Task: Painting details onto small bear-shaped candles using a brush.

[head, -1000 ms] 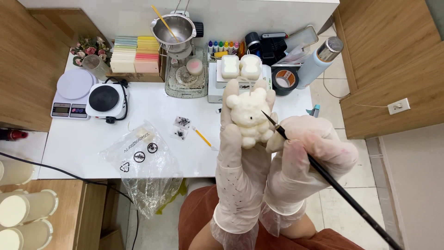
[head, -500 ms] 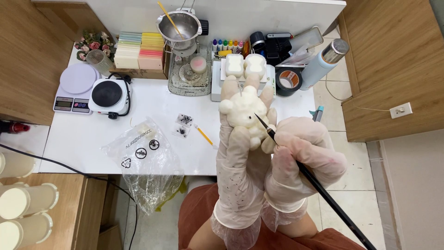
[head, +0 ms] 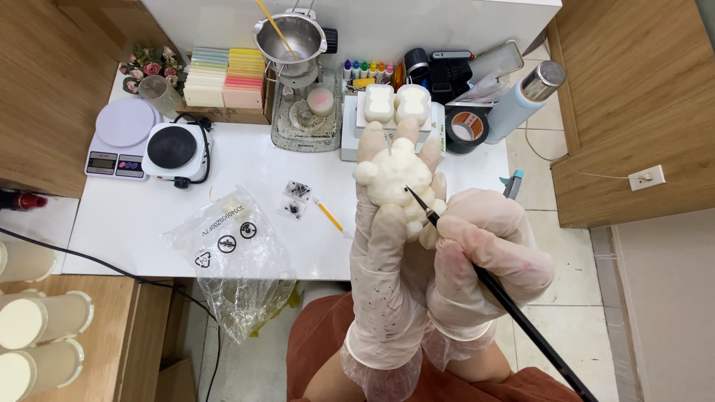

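Holding a cream bear figure (head: 395, 179) upright above the white table's (head: 246, 160) near edge, left hand (head: 387, 246) clamped round it; right hand (head: 484, 249) pinches a thin black brush (head: 514, 316), tip touching the figure

thin whitish gloves on left hand (head: 387, 275) and right hand (head: 484, 260); rust-orange garment

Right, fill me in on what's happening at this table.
A person in thin gloves holds a small cream-coloured bear-shaped figure up in the left hand. The right hand grips a thin black brush with its tip on the figure's front. Behind, on the white table, sit two more pale figures in a mould, a metal pouring pot, a small hotplate, a digital scale, stacked coloured blocks and a clear plastic bag.
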